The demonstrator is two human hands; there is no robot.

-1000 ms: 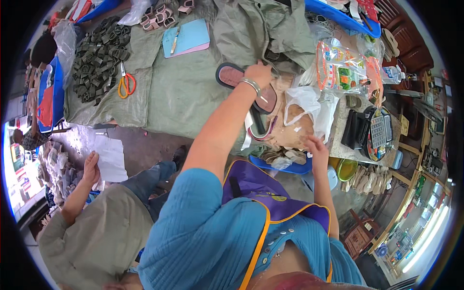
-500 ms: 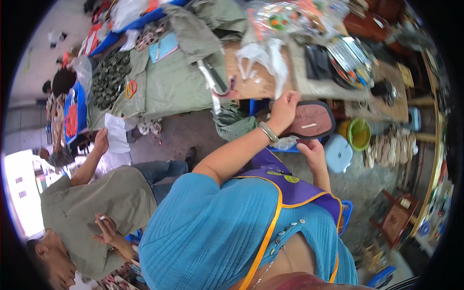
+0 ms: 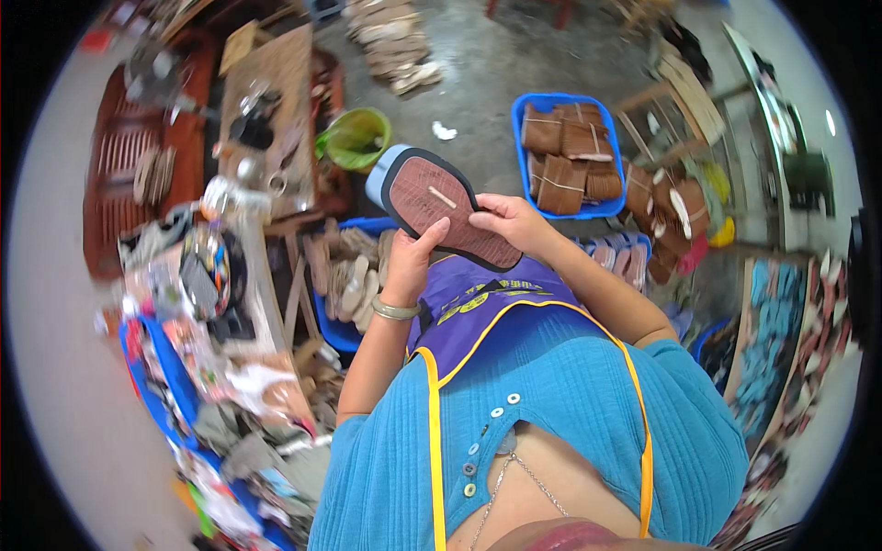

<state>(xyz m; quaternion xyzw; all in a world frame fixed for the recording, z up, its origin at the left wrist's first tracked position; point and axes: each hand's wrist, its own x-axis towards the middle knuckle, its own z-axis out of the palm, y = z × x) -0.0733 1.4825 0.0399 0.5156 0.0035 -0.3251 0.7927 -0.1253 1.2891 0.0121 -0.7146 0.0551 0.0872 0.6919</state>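
Head view: above frame centre, the left hand and right hand grip a black-rimmed, reddish-brown sandal sole, thumbs on top; apparently a carrying step, further movement calling for steady pressure.

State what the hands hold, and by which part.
A reddish-brown shoe sole, held by its opposite long edges around the middle, left hand on one, right hand on the other.
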